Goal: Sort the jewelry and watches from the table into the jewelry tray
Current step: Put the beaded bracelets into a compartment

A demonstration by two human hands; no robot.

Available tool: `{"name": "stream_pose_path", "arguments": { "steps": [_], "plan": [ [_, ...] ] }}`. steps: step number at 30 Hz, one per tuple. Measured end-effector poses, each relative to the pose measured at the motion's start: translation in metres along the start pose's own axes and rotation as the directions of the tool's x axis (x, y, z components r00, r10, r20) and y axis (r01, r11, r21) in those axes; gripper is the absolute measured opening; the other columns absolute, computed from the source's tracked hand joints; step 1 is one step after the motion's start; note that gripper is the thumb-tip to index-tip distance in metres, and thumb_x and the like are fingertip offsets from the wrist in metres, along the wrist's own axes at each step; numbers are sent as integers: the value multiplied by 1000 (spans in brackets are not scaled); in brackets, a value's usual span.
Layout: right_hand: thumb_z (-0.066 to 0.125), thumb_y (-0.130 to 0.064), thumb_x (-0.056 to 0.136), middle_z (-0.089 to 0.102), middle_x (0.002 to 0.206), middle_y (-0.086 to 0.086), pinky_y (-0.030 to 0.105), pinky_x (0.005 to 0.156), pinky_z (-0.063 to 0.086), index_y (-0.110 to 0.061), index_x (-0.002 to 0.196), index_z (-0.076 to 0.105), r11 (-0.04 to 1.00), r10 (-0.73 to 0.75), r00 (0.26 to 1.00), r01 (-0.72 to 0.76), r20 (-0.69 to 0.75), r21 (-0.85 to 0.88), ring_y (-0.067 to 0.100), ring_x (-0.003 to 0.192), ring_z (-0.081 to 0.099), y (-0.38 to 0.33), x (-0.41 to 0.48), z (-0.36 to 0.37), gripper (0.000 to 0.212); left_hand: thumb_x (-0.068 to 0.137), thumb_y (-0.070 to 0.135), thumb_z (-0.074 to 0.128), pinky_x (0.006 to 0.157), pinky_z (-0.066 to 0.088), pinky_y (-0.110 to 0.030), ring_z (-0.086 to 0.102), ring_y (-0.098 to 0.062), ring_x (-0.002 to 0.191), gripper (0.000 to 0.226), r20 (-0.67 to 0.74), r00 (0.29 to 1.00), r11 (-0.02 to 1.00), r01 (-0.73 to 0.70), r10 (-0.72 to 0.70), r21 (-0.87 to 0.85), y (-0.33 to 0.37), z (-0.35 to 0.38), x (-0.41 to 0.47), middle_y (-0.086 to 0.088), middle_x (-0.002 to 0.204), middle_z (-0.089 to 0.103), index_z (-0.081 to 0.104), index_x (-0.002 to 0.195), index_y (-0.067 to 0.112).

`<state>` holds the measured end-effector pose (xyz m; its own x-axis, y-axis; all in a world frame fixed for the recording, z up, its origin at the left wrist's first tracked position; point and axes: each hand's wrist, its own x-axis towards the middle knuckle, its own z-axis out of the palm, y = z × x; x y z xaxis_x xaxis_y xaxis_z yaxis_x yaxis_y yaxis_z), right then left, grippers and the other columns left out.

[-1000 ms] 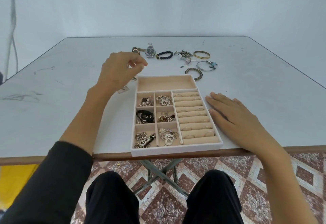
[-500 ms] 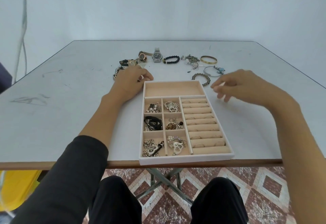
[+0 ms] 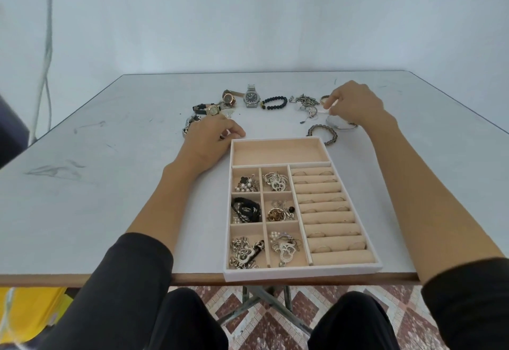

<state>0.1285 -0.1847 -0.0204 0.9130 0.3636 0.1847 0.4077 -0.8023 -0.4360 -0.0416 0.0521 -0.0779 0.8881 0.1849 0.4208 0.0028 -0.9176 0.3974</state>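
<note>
The beige jewelry tray (image 3: 303,271) lies at the table's near edge. Its small compartments hold jewelry, its ring rolls hold rings, and the long far compartment (image 3: 278,152) is bare. Beyond it lie a silver watch (image 3: 252,97), a brown-strap watch (image 3: 228,98), a black-strap gold watch (image 3: 209,109), a black bead bracelet (image 3: 274,103), a silver chain cluster (image 3: 304,101) and a braided bracelet (image 3: 323,133). My left hand (image 3: 209,140) rests loosely curled by the tray's far left corner, partly over a silver piece (image 3: 187,129). My right hand (image 3: 355,104) pinches the gold bangle (image 3: 324,98), above a silver bangle (image 3: 340,126).
The white table (image 3: 110,184) stretches wide on the left, with scuff marks. A cable (image 3: 45,60) hangs by the wall at far left. My legs and a patterned floor show below the table's front edge.
My right hand left the table beside the tray and reached forward to the bangles at the far right. My left hand came down from the air to rest by the tray's corner.
</note>
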Motion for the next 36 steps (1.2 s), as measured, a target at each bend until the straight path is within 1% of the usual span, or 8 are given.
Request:
{"name": "stream_pose_path", "arguments": {
  "steps": [8, 12, 17, 19, 22, 25, 30, 36],
  "plan": [
    [51, -7, 85, 60, 119, 7, 35, 85, 43, -19, 100, 70, 996, -71, 991, 65, -111, -54, 28, 113, 52, 10, 5, 25, 27, 93, 36, 51, 86, 51, -39, 65, -13, 87, 21, -12, 985, 960, 168, -175, -225, 15, 0, 8, 11, 85, 70, 67, 101, 25],
    [50, -8, 88, 58, 118, 12, 39, 89, 42, -18, 103, 70, 985, -141, 977, 123, -159, -118, 31, 115, 49, 9, 6, 32, 27, 95, 41, 52, 82, 43, -28, 60, -10, 93, 22, 86, 994, 996, 76, -72, -46, 57, -3, 30, 11, 103, 66, 66, 105, 27],
    [51, -5, 86, 58, 116, 11, 40, 89, 42, -19, 101, 70, 987, -142, 978, 128, -154, -101, 29, 114, 48, 10, 5, 31, 28, 89, 54, 52, 83, 43, -30, 57, -15, 108, 40, 294, 955, 987, -28, -20, 156, 118, 14, 62, 7, 116, 64, 62, 115, 25],
    [51, -4, 82, 59, 115, 10, 39, 86, 43, -18, 100, 70, 990, -134, 980, 124, -145, -72, 28, 112, 49, 10, 3, 31, 30, 85, 60, 54, 85, 43, -32, 56, -18, 111, 52, 344, 939, 969, -53, -33, 240, 135, 27, 69, 4, 117, 63, 58, 121, 23],
    [51, -5, 80, 60, 114, 9, 33, 78, 39, -19, 98, 69, 992, -124, 982, 120, -140, -41, 28, 111, 49, 11, 3, 31, 30, 80, 56, 62, 74, 38, -31, 56, -21, 109, 56, 349, 934, 959, -28, -75, 283, 148, 38, 71, 1, 108, 59, 52, 125, 25],
    [51, -5, 80, 60, 113, 8, 33, 76, 39, -20, 97, 69, 992, -123, 982, 120, -144, -24, 27, 110, 50, 11, 4, 32, 29, 80, 42, 66, 71, 36, -30, 58, -23, 105, 46, 284, 954, 958, 11, -95, 285, 155, 39, 69, 1, 93, 51, 56, 121, 24],
    [54, -12, 83, 60, 112, 7, 35, 80, 40, -20, 97, 69, 991, -132, 981, 130, -144, -23, 26, 108, 51, 10, 3, 34, 22, 82, 30, 64, 71, 36, -29, 56, -22, 104, 30, 205, 968, 954, 79, -142, 290, 159, 43, 68, 0, 95, 49, 57, 109, 19],
    [53, -10, 81, 60, 111, 7, 36, 81, 41, -20, 96, 70, 994, -105, 986, 107, -127, 8, 26, 106, 53, 12, 2, 34, 25, 78, 36, 69, 74, 49, -29, 50, -18, 86, 28, 231, 944, 929, 150, -237, 338, 161, 39, 74, 5, 77, 42, 47, 90, 23]
  ]
}}
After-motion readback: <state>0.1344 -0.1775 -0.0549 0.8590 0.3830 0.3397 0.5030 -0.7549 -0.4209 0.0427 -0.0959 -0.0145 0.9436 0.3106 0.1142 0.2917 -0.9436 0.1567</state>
